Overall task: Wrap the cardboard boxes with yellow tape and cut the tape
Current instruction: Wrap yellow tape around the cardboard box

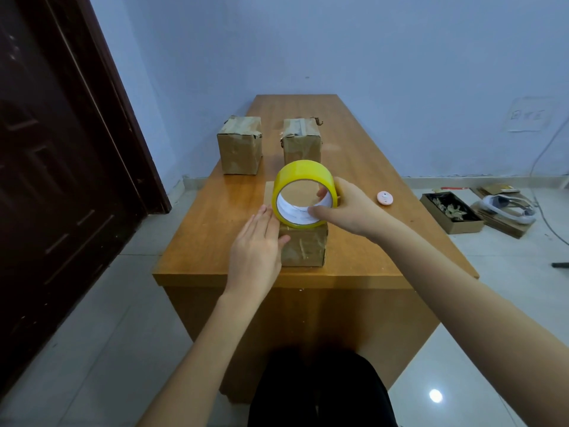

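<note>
Three boxes [303, 246] set on wooden table [385, 167], blue walls [369, 41], tape roll [303, 192] gripped by right hand [348, 208], left hand [255, 245] laid flat.

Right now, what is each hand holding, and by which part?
Right hand grips the yellow tape roll by its right rim, fingers through the core. Left hand lies flat against the nearest cardboard box, gripping nothing.

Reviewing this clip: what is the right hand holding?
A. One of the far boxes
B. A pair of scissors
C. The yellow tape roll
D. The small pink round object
C: the right hand grips the yellow tape roll above the near cardboard box, fingers through its core.
</note>
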The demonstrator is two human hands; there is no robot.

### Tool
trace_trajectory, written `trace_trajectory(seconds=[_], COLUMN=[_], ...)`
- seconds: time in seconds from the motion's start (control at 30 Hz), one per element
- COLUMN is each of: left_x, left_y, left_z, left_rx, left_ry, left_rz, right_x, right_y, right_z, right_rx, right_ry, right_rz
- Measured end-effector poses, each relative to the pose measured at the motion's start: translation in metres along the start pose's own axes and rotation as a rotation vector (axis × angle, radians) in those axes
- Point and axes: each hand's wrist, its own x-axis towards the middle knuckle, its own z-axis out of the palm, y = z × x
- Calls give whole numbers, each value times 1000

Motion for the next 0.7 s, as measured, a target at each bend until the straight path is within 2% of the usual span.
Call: trace_trajectory(seconds=[0.17,0.3,0.57,0.7], left_x=[2,2,5,6], left_y=[-1,-2,-2,-3], left_z=[1,1,2,2], left_rx=[7,30,30,21], left_ry=[-15,-3,17,-2], left_rz=[7,27,30,41], right_x=[5,4,10,10], right_y=[0,-5,-4,-4], right_z=[-6,-10,-3,-9], right_rx=[14,47,263,200], right_ry=[89,75,89,81], right_rz=[-87,-96,18,11])
